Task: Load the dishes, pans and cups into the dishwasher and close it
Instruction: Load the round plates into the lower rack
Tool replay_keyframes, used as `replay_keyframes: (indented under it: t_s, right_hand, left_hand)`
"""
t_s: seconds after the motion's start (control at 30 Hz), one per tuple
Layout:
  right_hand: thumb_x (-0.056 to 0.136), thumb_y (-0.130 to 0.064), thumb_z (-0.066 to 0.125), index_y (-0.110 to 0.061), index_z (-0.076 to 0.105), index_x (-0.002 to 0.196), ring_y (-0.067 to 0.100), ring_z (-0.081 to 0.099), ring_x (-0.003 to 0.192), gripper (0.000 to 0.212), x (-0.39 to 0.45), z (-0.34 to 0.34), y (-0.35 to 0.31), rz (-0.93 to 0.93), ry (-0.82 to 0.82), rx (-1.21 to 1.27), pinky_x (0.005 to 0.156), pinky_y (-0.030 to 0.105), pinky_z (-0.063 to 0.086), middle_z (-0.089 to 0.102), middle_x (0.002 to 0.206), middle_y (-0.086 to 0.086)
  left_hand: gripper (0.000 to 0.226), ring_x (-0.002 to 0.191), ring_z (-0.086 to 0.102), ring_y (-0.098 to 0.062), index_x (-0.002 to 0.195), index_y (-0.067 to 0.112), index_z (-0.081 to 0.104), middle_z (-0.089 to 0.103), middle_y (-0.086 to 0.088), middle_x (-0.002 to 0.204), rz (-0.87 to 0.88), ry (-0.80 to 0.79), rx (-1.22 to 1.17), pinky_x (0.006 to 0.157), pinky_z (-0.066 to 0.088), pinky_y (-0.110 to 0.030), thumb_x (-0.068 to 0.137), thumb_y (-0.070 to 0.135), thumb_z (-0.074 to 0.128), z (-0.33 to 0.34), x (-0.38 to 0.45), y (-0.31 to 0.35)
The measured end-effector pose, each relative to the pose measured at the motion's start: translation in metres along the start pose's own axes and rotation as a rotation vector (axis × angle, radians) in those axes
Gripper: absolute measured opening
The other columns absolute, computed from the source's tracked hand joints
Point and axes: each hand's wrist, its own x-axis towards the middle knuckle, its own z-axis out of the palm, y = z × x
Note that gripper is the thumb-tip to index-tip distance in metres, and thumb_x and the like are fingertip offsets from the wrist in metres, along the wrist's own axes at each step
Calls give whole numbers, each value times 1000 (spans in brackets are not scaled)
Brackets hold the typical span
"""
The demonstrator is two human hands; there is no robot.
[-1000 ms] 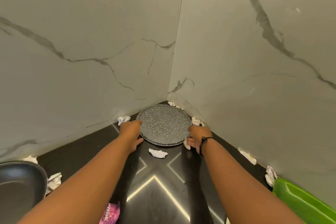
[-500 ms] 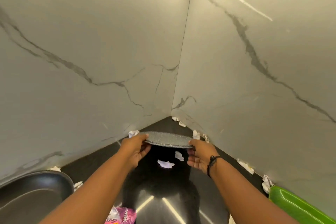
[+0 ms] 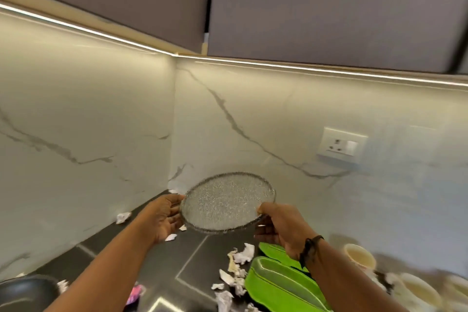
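A round grey speckled plate (image 3: 226, 202) hangs in the air above the black counter (image 3: 192, 261), tilted so its face shows. My left hand (image 3: 164, 218) holds its left rim and my right hand (image 3: 277, 227) pinches its right rim. Two green leaf-shaped dishes (image 3: 281, 284) lie on the counter under my right forearm. Cream cups (image 3: 359, 257) stand at the right, blurred. A dark pan (image 3: 22, 294) sits at the bottom left. The dishwasher is out of view.
Crumpled paper scraps (image 3: 238, 271) litter the counter, with one (image 3: 123, 217) by the left wall. A pink wrapper (image 3: 135, 292) lies near my left forearm. Marble walls meet in a corner behind; a wall socket (image 3: 340, 145) is at the right, cabinets overhead.
Both hands lifted the plate off the counter corner and raised it, tilting its face toward me. The view swung up and right, bringing the green dishes and cups into sight.
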Motion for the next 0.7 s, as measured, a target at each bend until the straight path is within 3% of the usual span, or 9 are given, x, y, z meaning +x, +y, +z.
replay_keyframes:
  t_s: [0.13, 0.3, 0.4, 0.47, 0.7]
  right_hand:
    - [88, -7, 60, -6, 55, 82, 20, 59, 50, 8, -52, -72, 14, -56, 110, 45, 56, 34, 57, 55, 59, 7]
    - [90, 1, 53, 1, 60, 92, 26, 66, 64, 7, -124, -172, 47, -27, 242, 170, 61, 39, 59, 69, 76, 17]
    - [90, 2, 53, 7, 60, 107, 28, 67, 71, 19, -176, -244, 73, -39, 333, 189, 60, 35, 54, 71, 90, 22]
    - [91, 5, 52, 4, 60, 109, 23, 68, 70, 20, -218, -291, 91, -48, 410, 213, 58, 32, 55, 73, 88, 17]
    - [86, 4, 62, -2, 59, 111, 27, 68, 79, 26, -419, -447, 182, -21, 686, 156, 70, 39, 59, 71, 101, 18]
  left_hand:
    - [10, 60, 48, -19, 78, 5, 56, 49, -8, 69, -20, -138, 53, 39, 49, -19, 88, 6, 56, 62, -15, -23]
    - [9, 65, 53, -20, 86, 5, 59, 57, -10, 75, -81, -318, 105, 37, 48, -19, 91, 2, 52, 147, -68, -81]
    - [16, 63, 58, -19, 100, 8, 62, 63, -9, 79, -84, -472, 191, 43, 52, -21, 90, 0, 52, 198, -114, -115]
    - [18, 64, 61, -19, 103, 10, 64, 66, -7, 79, -69, -575, 290, 49, 55, -24, 89, 1, 54, 233, -149, -136]
    - [8, 70, 64, -20, 96, 13, 64, 68, -5, 80, -69, -891, 516, 73, 55, -39, 95, 11, 56, 364, -312, -276]
